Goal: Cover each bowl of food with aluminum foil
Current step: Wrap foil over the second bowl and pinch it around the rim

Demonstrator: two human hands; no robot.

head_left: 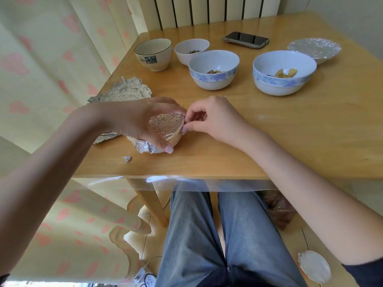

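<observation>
A small bowl with foil over it (165,127) stands near the table's front left. My left hand (132,119) curls round it from the left, thumb low on its front side. My right hand (209,119) pinches the foil's rim at the bowl's right edge. Behind, open bowls hold food: a blue-banded bowl (213,69), a larger blue-banded bowl (284,73) and a plain white bowl (191,50). A cream bowl with a dark rim (154,53) sits at the far left. A foil-covered bowl (315,49) is at the far right.
Crumpled foil sheets (124,92) lie left of my hand at the table's left edge, and a small foil scrap (127,159) lies near the front edge. A phone (245,39) rests at the back. A clear sheet covers the wooden table (290,131).
</observation>
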